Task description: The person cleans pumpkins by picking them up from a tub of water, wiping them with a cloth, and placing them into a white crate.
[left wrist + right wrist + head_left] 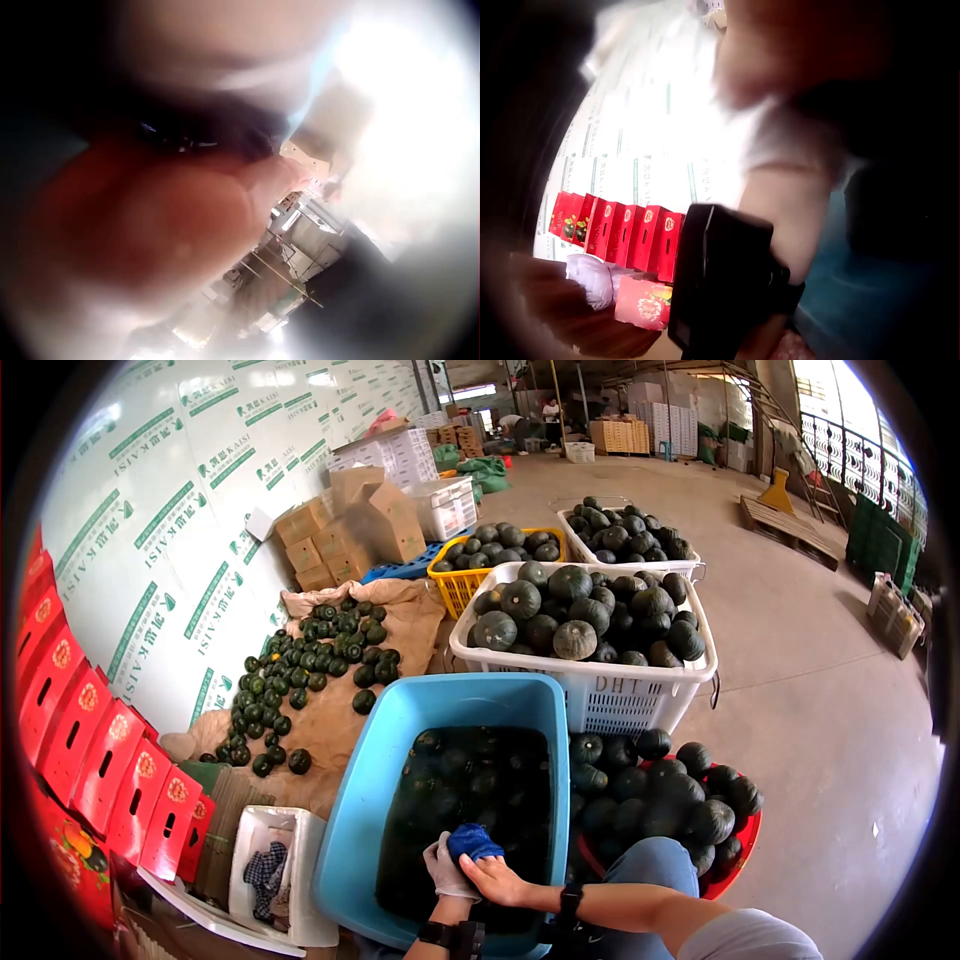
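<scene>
A blue cloth [474,842] is bunched between the two hands, above dark water in a large light-blue tub [345,830]. My left hand [447,868], in a thin whitish glove, grips its left side. My bare right hand [497,881] holds the cloth from the right, with its fingers against the left hand. Whatever the cloth may cover is hidden. Several dark green squashes [470,780] lie in the water. In the left wrist view blurred fingers [172,225] fill much of the picture, beside a dark shape. The right wrist view shows the gloved left hand [795,142], blurred.
Behind the tub stands a white crate [610,685] heaped with squashes, near a yellow basket [455,588]. A red basin [745,850] of squashes sits at right. More squashes lie on a brown sheet [330,745]. At left are red cartons [110,760] and a foam box [310,870].
</scene>
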Motion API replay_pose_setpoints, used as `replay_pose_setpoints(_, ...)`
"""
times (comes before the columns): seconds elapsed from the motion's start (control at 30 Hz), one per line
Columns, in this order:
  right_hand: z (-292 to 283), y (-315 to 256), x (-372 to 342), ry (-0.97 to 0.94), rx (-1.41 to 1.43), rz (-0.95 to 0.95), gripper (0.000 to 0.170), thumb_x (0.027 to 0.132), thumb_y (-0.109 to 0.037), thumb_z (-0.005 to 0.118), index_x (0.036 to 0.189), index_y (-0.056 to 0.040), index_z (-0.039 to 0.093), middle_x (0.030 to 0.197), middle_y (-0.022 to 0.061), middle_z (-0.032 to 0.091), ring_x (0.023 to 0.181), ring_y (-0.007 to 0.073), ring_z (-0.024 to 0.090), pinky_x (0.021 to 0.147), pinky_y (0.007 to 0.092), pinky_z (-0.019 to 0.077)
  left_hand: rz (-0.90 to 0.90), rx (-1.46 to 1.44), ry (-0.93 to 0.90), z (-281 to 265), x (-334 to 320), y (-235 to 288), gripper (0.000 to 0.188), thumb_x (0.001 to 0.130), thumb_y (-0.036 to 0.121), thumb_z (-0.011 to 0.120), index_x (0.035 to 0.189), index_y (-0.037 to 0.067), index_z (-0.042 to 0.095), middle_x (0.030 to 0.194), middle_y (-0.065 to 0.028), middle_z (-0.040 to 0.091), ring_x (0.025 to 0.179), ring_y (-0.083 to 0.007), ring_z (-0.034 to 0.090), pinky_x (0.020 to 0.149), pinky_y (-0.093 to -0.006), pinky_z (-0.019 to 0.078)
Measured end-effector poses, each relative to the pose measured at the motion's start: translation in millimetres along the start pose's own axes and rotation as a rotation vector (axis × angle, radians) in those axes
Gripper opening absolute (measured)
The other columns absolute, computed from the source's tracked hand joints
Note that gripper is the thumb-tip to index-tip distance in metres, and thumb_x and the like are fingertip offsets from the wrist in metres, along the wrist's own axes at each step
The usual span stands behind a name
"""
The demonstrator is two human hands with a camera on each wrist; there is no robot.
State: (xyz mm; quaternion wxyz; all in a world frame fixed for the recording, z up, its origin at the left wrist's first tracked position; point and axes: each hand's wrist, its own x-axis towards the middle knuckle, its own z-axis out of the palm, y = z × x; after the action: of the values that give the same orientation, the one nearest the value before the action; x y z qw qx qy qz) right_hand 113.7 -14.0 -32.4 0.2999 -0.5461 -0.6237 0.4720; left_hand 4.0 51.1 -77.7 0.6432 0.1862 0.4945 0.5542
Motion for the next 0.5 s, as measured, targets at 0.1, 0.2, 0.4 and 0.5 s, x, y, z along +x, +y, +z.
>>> replay_pose_setpoints(0.1, -21, -2, 18, 0.026, 0.234, 0.036, 0.072, 0.100, -0.057, 0.021, 0.116, 0.0018, 0.059, 0.116, 0.0236, 0.061, 0.109, 0.0371, 0.056, 0.095, 0.0390, 0.0418, 0.217, 0.179, -0.014, 13, -24, 4, 0.030, 0.088, 0.021, 0.067, 0.108, 0.007, 0.050, 0.097, -0.0062, 0.056, 0.089, -0.0165, 0.055, 0.078, -0.0307, 0.0490)
replay_pose_setpoints(0.2, -26, 13, 38, 0.104, 0.747, 0.329, 0.068, 0.096, -0.061, 0.036, 0.110, 0.0006, 0.063, 0.100, 0.0080, 0.069, 0.094, 0.0231, 0.063, 0.088, 0.0357, 0.0469, 0.324, 0.182, -0.191, 21, -42, 10, 0.029, 0.086, 0.011, 0.067, 0.111, 0.007, 0.054, 0.101, -0.0039, 0.056, 0.092, -0.0141, 0.054, 0.081, -0.0285, 0.0479)
replay_pose_setpoints(0.4, -42, 2, 25, -0.166, 1.448, 0.414, 0.052, 0.094, -0.056, 0.048, 0.102, -0.0081, 0.066, 0.098, 0.0070, 0.070, 0.087, 0.0185, 0.067, 0.083, 0.0328, 0.0528, 0.428, 0.190, -0.456, 38, -75, 48, 0.030, 0.089, 0.013, 0.057, 0.117, 0.006, 0.051, 0.116, -0.0088, 0.056, 0.107, -0.0184, 0.054, 0.093, -0.0310, 0.0450)
replay_pose_setpoints(0.5, -47, 1, 17, -0.205, 1.540, 0.333, 0.051, 0.092, -0.056, 0.053, 0.104, -0.0078, 0.066, 0.102, 0.0071, 0.070, 0.092, 0.0184, 0.067, 0.087, 0.0345, 0.0527, 0.737, 0.499, -0.543, 30, -60, 57, 0.037, 0.088, 0.024, 0.057, 0.117, 0.002, 0.055, 0.125, -0.0111, 0.055, 0.119, -0.0232, 0.047, 0.108, -0.0373, 0.0323)
